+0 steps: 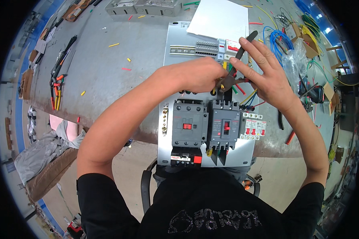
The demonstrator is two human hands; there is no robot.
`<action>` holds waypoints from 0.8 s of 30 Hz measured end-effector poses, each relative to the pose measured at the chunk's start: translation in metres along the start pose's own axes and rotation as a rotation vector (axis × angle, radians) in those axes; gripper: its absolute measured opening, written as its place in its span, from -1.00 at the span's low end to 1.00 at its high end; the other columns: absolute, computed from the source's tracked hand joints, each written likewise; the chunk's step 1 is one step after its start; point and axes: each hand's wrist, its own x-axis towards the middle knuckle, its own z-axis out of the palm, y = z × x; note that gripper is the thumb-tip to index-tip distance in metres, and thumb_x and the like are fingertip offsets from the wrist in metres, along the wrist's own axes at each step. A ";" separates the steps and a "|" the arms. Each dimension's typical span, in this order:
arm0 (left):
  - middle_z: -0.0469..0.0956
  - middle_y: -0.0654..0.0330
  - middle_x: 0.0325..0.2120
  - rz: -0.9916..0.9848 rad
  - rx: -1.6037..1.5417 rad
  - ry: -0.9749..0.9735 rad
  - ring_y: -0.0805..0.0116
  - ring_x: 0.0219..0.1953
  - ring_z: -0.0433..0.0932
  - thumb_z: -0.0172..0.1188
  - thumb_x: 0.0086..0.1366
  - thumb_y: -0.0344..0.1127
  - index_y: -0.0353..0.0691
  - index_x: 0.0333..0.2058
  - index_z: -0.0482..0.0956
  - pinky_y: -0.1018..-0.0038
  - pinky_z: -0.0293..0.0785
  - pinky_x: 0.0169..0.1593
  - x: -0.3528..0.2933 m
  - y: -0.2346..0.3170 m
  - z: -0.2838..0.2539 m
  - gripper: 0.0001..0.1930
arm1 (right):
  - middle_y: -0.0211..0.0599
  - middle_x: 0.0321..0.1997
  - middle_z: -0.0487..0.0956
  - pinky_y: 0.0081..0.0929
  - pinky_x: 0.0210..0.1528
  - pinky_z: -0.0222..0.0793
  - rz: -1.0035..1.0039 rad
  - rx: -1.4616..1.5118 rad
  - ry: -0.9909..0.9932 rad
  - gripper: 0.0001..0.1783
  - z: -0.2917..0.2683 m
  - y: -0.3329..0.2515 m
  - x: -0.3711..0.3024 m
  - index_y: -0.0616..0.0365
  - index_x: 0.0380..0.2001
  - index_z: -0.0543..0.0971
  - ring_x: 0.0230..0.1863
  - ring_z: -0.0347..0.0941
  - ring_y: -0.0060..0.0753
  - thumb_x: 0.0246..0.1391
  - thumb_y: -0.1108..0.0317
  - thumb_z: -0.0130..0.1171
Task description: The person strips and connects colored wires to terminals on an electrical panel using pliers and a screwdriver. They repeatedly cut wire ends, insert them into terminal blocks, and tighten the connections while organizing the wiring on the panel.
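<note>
A metal mounting plate [246,148] lies before me, its near end jutting past the table edge. Over its upper middle, my left hand [203,75] is closed, fingertips bent down at the head of a dark pliers-like tool [243,47]; what they pinch is hidden. My right hand [269,77] grips this tool from the right, its long fingers stretched across the spread handles. A bit of yellow shows at the tool's head. Just below the hands sit a contactor [182,136] and a moulded-case circuit breaker [217,129]. Small red-switched breakers [253,129] are to their right.
A white paper sheet [219,18] covers the plate's far end, beyond the terminal blocks [206,48]. Coiled blue wire [280,42] and a clear plastic bag [296,65] lie at right. Red-and-yellow-handled tools [56,93] rest at left. Wire scraps dot the grey table [95,65].
</note>
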 end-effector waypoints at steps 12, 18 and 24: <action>0.71 -0.14 -0.32 -0.086 -0.054 -0.038 -0.14 -0.25 0.70 0.11 0.27 -0.55 -0.30 -0.14 0.71 0.08 0.60 -0.17 0.000 0.005 -0.004 -0.75 | -0.38 0.45 0.45 0.11 0.46 0.17 0.038 -0.221 -0.086 0.14 -0.005 0.009 -0.005 -0.25 0.36 0.55 0.35 0.40 -0.22 -0.51 0.05 0.68; 0.63 -0.12 -0.47 -0.016 -0.073 0.027 -0.07 -0.40 0.64 0.10 0.24 -0.61 -0.36 -0.20 0.65 0.13 0.54 -0.28 -0.002 0.003 0.003 -0.80 | -0.34 0.54 0.36 0.19 0.44 0.19 0.038 -0.193 -0.062 0.03 -0.010 0.007 0.008 -0.19 0.28 0.55 0.48 0.30 -0.11 -0.43 0.12 0.69; 0.64 -0.15 -0.44 0.033 -0.053 0.068 -0.15 -0.34 0.62 0.08 0.24 -0.62 -0.37 -0.21 0.66 0.10 0.53 -0.20 0.002 -0.004 0.010 -0.79 | -0.30 0.50 0.38 0.23 0.52 0.15 0.057 0.000 -0.136 0.01 0.005 0.019 -0.003 -0.19 0.27 0.53 0.58 0.20 -0.04 -0.42 0.21 0.68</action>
